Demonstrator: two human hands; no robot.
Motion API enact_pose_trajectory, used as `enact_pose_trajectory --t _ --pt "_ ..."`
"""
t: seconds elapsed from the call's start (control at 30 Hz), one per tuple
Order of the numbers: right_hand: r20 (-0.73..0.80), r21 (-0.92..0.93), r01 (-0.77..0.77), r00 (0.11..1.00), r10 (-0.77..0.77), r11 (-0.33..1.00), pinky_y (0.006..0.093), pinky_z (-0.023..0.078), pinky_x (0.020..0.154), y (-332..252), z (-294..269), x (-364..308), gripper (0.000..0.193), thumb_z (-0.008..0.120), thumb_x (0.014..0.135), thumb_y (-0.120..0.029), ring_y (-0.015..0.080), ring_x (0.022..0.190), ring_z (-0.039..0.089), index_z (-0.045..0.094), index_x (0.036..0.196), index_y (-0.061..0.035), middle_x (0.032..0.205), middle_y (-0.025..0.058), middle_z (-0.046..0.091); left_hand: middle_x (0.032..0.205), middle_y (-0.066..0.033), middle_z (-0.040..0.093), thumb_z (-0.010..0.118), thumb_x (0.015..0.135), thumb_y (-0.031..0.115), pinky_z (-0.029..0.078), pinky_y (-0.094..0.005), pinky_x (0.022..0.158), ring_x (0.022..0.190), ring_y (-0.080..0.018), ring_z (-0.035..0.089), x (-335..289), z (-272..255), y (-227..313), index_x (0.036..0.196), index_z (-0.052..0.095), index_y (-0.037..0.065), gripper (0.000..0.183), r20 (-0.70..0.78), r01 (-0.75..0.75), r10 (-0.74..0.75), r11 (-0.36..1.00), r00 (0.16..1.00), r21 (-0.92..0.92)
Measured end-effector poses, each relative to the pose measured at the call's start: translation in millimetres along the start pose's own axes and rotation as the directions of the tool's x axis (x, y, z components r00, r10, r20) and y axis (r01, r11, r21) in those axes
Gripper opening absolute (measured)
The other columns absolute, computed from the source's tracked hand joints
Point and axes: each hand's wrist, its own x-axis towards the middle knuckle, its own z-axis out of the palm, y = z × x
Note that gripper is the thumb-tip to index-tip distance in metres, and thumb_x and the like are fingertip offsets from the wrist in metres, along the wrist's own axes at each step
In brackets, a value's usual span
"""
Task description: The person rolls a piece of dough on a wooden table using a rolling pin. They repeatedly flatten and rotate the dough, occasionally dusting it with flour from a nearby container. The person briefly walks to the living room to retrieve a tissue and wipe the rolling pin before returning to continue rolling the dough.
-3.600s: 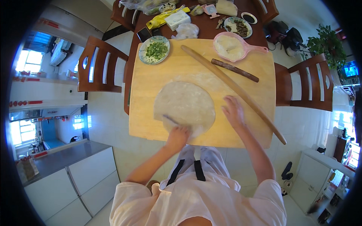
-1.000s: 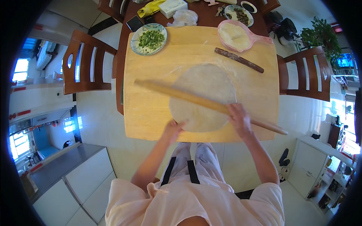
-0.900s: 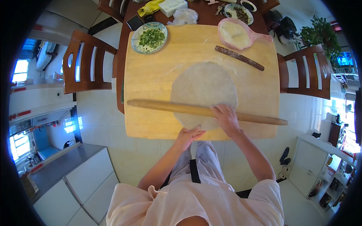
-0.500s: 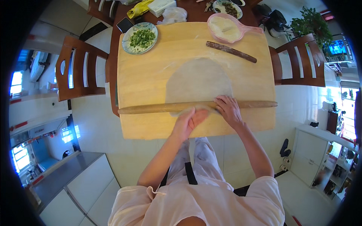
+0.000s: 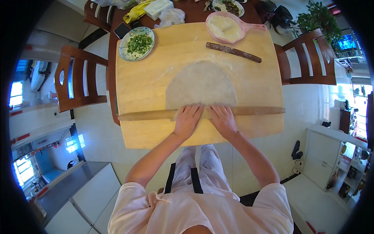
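A long wooden rolling pin (image 5: 259, 110) lies across the near part of a pale wooden board (image 5: 142, 85). Both of my hands are on its middle, fingers curled over the top. My left hand (image 5: 189, 119) grips just left of centre. My right hand (image 5: 222, 119) holds it close by on the right, with a small gap between the hands. A thin, floury dough sheet (image 5: 200, 84) spreads flat beyond the pin. Its near edge meets the pin, and some dough shows beneath my hands; how far it wraps round the pin is hidden.
A short dark rolling pin (image 5: 233, 52) lies at the far right, near a pink handled bowl (image 5: 255, 27) of flour. At the far left, a plate (image 5: 124, 54) holds chopped greens (image 5: 139, 44). A phone, tissue pack and bags sit behind. Wooden chairs (image 5: 91, 84) flank the table.
My left hand has come up onto the pin, and my right hand has shifted left toward it. The near dough flap is now mostly under my hands. The whole view has shifted slightly.
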Motion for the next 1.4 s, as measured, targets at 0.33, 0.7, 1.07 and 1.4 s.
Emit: enact_pose_trajectory --t 0.33,0.7,1.07,1.4 --pt "0.217 0.236 -0.122 0.974 0.07 0.964 0.0446 0.044 0.092 9 -21 7 0.057 0.078 0.067 -0.018 0.0302 0.109 0.055 0.06 0.119 -0.0053 0.114 0.0094 0.057 0.113 -0.0098 0.057 0.078 0.068 0.016 0.04 -0.0422 0.091 0.107 -0.0288 0.053 11 -18 0 0.114 0.06 0.005 0.051 0.193 0.057 -0.028 0.987 0.981 -0.147" --pt "0.083 0.192 -0.129 0.99 0.114 0.973 0.0453 0.038 0.105 -30 4 -17 0.056 0.074 0.073 -0.014 0.0284 0.119 0.052 0.056 0.125 -0.0044 0.126 0.0105 0.054 0.108 -0.0101 0.054 0.082 0.059 0.01 0.041 -0.043 0.084 0.102 -0.031 0.052 -6 -18 26 0.107 0.056 0.005 0.055 0.143 0.188 -0.176 0.979 0.974 -0.081" --pt "0.061 0.424 -0.255 0.965 0.254 0.869 0.0529 0.024 0.115 -51 1 11 0.061 0.059 0.091 -0.025 0.0313 0.141 0.035 0.04 0.145 -0.0031 0.151 0.0166 0.039 0.153 -0.0156 0.035 0.053 0.091 0.024 0.019 -0.0556 0.115 0.145 -0.0378 0.026 -16 4 37 0.142 0.044 0.004 0.055 0.043 0.326 -0.326 0.916 0.945 -0.234" --pt "0.163 -0.048 -0.289 0.942 0.293 0.956 0.0583 0.029 0.109 1 8 70 0.06 0.062 0.088 -0.039 0.0391 0.139 0.032 0.05 0.137 -0.0073 0.152 0.015 0.035 0.154 -0.0138 0.035 0.056 0.091 0.035 0.027 -0.0596 0.11 0.139 -0.0442 0.03 35 3 -22 0.143 0.046 0.013 0.057 0.04 0.32 -0.331 0.933 0.943 0.166"
